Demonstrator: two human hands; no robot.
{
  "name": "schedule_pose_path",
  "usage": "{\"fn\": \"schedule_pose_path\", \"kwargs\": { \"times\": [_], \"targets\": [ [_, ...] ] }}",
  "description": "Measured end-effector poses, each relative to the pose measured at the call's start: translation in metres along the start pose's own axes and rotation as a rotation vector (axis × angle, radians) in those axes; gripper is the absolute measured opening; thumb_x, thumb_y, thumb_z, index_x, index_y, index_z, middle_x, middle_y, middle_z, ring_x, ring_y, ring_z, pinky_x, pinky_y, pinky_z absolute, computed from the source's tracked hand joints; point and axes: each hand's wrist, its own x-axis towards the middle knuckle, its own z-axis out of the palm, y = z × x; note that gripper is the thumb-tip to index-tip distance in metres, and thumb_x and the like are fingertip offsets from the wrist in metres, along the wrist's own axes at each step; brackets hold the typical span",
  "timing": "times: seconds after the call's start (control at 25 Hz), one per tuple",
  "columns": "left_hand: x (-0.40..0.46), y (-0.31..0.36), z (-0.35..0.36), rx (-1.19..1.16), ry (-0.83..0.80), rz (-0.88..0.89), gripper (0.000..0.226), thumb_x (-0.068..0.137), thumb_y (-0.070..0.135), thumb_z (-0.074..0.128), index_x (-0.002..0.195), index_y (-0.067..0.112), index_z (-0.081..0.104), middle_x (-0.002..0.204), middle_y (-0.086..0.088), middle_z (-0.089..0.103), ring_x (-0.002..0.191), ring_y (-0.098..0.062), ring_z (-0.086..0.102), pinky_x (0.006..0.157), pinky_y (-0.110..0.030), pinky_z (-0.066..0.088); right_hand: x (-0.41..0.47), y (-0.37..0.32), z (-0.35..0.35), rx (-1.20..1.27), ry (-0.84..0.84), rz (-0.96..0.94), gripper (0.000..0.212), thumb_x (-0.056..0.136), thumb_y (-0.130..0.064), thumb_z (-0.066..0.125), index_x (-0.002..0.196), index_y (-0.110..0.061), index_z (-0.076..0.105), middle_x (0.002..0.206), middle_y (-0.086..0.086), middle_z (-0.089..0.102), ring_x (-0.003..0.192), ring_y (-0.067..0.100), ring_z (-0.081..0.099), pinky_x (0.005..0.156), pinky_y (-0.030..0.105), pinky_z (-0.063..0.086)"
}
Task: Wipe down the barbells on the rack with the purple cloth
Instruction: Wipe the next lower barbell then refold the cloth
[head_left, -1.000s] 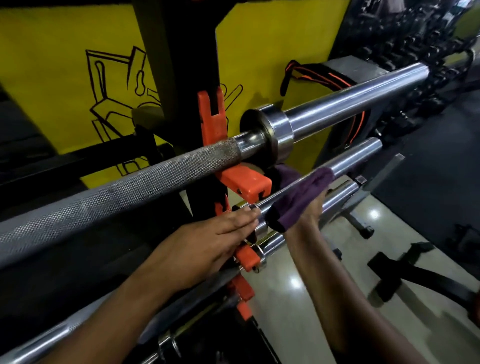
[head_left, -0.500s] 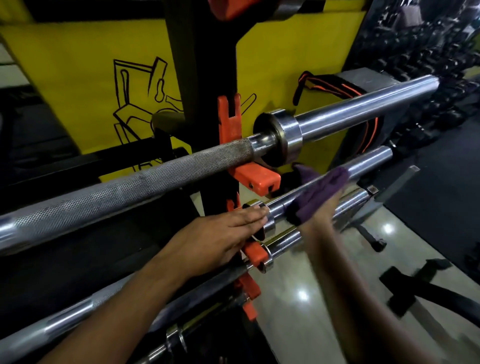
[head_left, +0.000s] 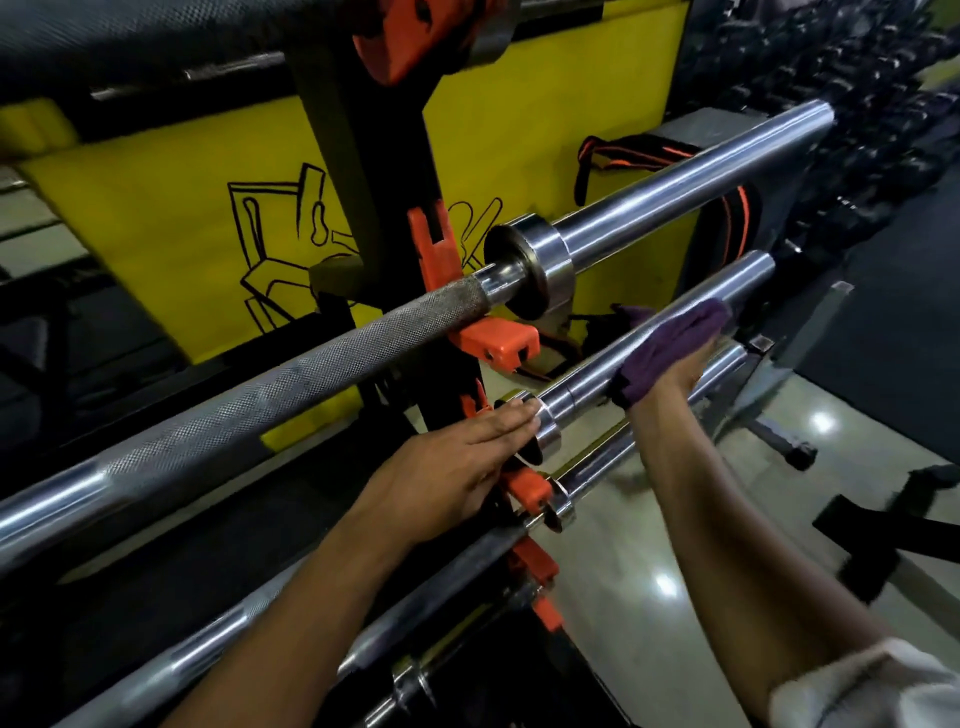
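Observation:
Several chrome barbells lie across orange hooks (head_left: 493, 345) on a black rack upright (head_left: 363, 156). The top barbell (head_left: 675, 195) has a thick collar and a knurled shaft. Below it, the second barbell's sleeve (head_left: 576, 387) points up and right. My right hand (head_left: 675, 376) grips the purple cloth (head_left: 670, 340) around that sleeve, near its outer end; the cloth hides my fingers. My left hand (head_left: 447, 467) rests with straight fingers on the same bar's collar beside the rack. A third barbell (head_left: 597, 462) sits just under my hands.
A yellow wall panel (head_left: 519, 156) with a black line drawing stands behind the rack. Black and orange straps (head_left: 743, 208) hang at the right. Dumbbell racks (head_left: 857, 78) fill the far right. Glossy floor (head_left: 649, 545) and black bench legs (head_left: 883, 519) lie below.
My right hand has slid the purple cloth outward along the second barbell's sleeve toward its end. My left hand has stayed on the collar.

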Motion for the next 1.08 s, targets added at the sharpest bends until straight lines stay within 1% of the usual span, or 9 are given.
{"fn": "schedule_pose_path", "kwargs": {
  "times": [0.08, 0.16, 0.24, 0.32, 0.4, 0.68, 0.84, 0.96, 1.08],
  "targets": [
    [0.001, 0.0, 0.0, -0.003, 0.002, 0.003, 0.062, 0.096, 0.012, 0.057, 0.153, 0.028, 0.039, 0.161, 0.019, 0.026, 0.145, 0.002, 0.029, 0.097, -0.022, 0.053, -0.022, 0.023, 0.008, 0.034, -0.066, 0.081, 0.103, 0.073, -0.092, 0.04, 0.15, -0.024, 0.043, 0.131, 0.009, 0.063, 0.121, 0.032, 0.061, 0.083, 0.043, 0.051],
    [0.001, 0.002, -0.002, 0.017, -0.002, -0.004, 0.056, 0.096, 0.016, 0.051, 0.151, 0.027, 0.042, 0.16, 0.018, 0.03, 0.144, 0.004, 0.03, 0.103, -0.001, 0.032, -0.056, 0.041, 0.018, 0.032, -0.247, -0.097, 0.062, 0.099, -0.067, 0.039, 0.142, -0.023, 0.05, 0.125, -0.001, 0.062, 0.122, 0.018, 0.062, 0.085, 0.035, 0.054],
    [0.001, 0.004, -0.003, 0.039, -0.01, -0.017, 0.053, 0.098, 0.019, 0.046, 0.151, 0.026, 0.043, 0.16, 0.019, 0.03, 0.144, 0.006, 0.029, 0.099, 0.008, 0.019, -0.073, 0.046, 0.019, -0.005, -0.215, -0.149, 0.034, 0.108, -0.049, 0.037, 0.12, -0.022, 0.054, 0.099, -0.003, 0.059, 0.082, -0.002, 0.069, 0.065, 0.017, 0.053],
    [0.001, 0.003, -0.002, 0.052, -0.004, -0.016, 0.053, 0.099, 0.02, 0.043, 0.152, 0.028, 0.04, 0.161, 0.022, 0.025, 0.144, 0.009, 0.025, 0.099, 0.004, 0.026, -0.094, 0.041, 0.006, -0.073, -0.083, -0.015, 0.028, 0.11, -0.043, 0.032, 0.117, -0.024, 0.051, 0.085, -0.003, 0.057, 0.066, 0.001, 0.064, 0.055, 0.019, 0.049],
    [0.0, 0.002, -0.001, 0.053, -0.004, -0.002, 0.055, 0.1, 0.019, 0.046, 0.153, 0.028, 0.038, 0.162, 0.023, 0.022, 0.145, 0.008, 0.024, 0.099, -0.009, 0.043, -0.121, 0.04, -0.016, -0.178, -0.132, -0.023, 0.022, 0.111, -0.038, 0.028, 0.116, -0.031, 0.048, 0.078, -0.006, 0.061, 0.06, -0.002, 0.064, 0.052, 0.016, 0.048],
    [-0.028, 0.015, -0.001, 0.05, 0.03, -0.099, 0.053, 0.098, 0.016, 0.054, 0.149, 0.028, 0.045, 0.159, 0.023, 0.028, 0.142, 0.004, 0.034, 0.1, -0.028, 0.052, -0.125, 0.045, -0.07, -0.857, -0.529, -0.395, 0.023, 0.109, -0.031, 0.038, 0.107, -0.025, 0.06, 0.089, -0.001, 0.068, 0.078, 0.018, 0.067, 0.057, 0.015, 0.048],
    [-0.078, 0.016, -0.005, 0.059, 0.056, -0.222, 0.068, 0.091, -0.001, 0.058, 0.149, 0.031, 0.043, 0.157, 0.024, 0.031, 0.138, -0.006, 0.044, 0.099, -0.036, 0.054, -0.105, 0.017, -0.098, -1.239, -0.693, -0.485, 0.023, 0.1, -0.055, 0.047, 0.116, -0.039, 0.053, 0.099, -0.008, 0.068, 0.084, 0.012, 0.067, 0.079, 0.041, 0.059],
    [-0.096, 0.024, -0.01, 0.095, 0.127, -0.322, 0.056, 0.097, 0.015, 0.052, 0.146, 0.039, 0.042, 0.152, 0.042, 0.022, 0.133, -0.004, 0.049, 0.102, -0.029, 0.05, -0.117, -0.012, -0.097, -1.132, -0.621, -0.769, 0.046, 0.098, -0.064, 0.038, 0.122, -0.027, 0.051, 0.11, -0.005, 0.058, 0.093, 0.014, 0.061, 0.084, 0.047, 0.057],
    [-0.1, 0.032, -0.003, 0.089, 0.203, -0.451, 0.043, 0.098, 0.036, 0.043, 0.14, 0.04, 0.053, 0.147, 0.028, 0.042, 0.127, -0.005, 0.056, 0.097, -0.031, 0.054, -0.131, -0.025, -0.046, -1.358, -0.716, -1.108, 0.052, 0.1, -0.058, 0.039, 0.129, -0.017, 0.051, 0.126, 0.003, 0.053, 0.115, 0.022, 0.051, 0.103, 0.047, 0.042]
  ]
}}
